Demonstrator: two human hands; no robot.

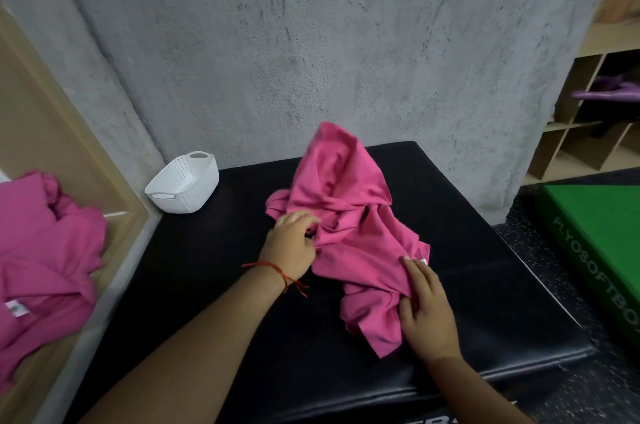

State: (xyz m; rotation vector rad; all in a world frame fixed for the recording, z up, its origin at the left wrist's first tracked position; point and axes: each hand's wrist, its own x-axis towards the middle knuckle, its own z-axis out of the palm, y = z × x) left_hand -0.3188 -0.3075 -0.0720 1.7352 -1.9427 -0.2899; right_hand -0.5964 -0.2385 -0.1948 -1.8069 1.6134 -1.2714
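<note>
A crumpled pink garment (349, 215) lies in a heap on the black padded box (214, 271), its far end bunched up against the grey wall. My left hand (291, 243) grips a fold at the garment's left edge, fingers curled into the cloth. Nearer the front, my right hand (426, 312) pinches the garment's lower right part, with fabric bunched under the thumb. A small white label shows just beyond the right fingertips.
A white plastic basket (183, 183) stands at the box's back left corner. More pink garments (45, 257) are piled on a wooden shelf at left. A green plyo box (602, 250) stands at right, with wooden cubbies (588, 132) behind it.
</note>
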